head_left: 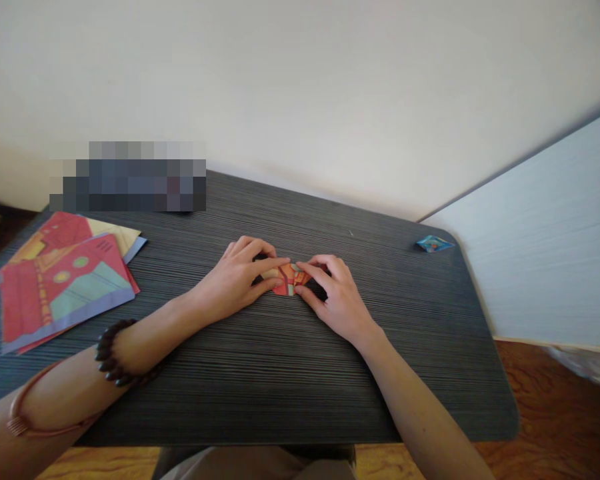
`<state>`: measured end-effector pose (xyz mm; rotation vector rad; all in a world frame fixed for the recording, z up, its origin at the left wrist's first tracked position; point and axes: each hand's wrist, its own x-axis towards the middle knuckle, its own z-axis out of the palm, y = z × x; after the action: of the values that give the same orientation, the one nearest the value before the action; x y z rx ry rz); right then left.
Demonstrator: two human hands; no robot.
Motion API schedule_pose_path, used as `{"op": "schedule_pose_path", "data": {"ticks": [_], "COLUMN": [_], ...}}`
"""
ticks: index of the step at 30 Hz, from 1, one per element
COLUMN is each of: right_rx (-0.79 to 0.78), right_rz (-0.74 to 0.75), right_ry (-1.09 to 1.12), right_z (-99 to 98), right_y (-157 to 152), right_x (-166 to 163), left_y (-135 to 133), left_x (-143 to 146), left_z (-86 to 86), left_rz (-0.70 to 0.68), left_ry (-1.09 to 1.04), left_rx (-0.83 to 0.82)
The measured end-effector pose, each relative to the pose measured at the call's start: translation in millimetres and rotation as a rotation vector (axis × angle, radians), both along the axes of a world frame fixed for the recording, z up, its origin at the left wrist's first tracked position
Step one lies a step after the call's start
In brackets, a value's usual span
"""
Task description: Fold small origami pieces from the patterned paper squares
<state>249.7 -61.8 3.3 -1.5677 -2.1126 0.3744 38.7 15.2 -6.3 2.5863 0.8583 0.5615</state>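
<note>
A small folded piece of colourful paper (287,280), red and orange with pale patches, lies at the middle of the dark table. My left hand (240,273) grips its left end, thumb at the near edge and forefinger along the far edge. From the other side, my right hand (336,287) pinches the right end between thumb and fingers. The fingers cover both ends of the paper, so its full shape is hidden.
Several patterned paper sheets (75,280) lie stacked at the left of the dark striped table (260,387). Behind them is a blurred-out object (135,180). A small blue folded paper piece (434,244) rests near the right back corner. A white wall (330,87) stands behind.
</note>
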Motion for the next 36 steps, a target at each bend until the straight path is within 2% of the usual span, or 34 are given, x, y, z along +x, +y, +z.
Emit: {"op": "schedule_pose_path", "data": {"ticks": [14,23,30,36], "right_rx": [-0.004,-0.011,-0.065,-0.134], "right_rz": [0.001,-0.035,-0.128,-0.096], "right_ry": [0.01,0.023,0.064,0.1], "right_z": [1.0,-0.1,1.6,3.8], "right_y": [-0.7,0.1,4.3,6.4], "right_x": [-0.6,-0.8,-7.4,-2.2], "left_y": [-2.1,-0.6,1.3,3.2], "left_x": [0.1,1.8,1.9,2.6], "left_z": [5.4,3.8,5.5,6.5], "left_rz": [-0.05,-0.017,-0.043,-0.049], "left_ry": [0.004,-0.047,-0.037,-0.052], "left_rx": [0.008,-0.077,-0.111,-0.108]}}
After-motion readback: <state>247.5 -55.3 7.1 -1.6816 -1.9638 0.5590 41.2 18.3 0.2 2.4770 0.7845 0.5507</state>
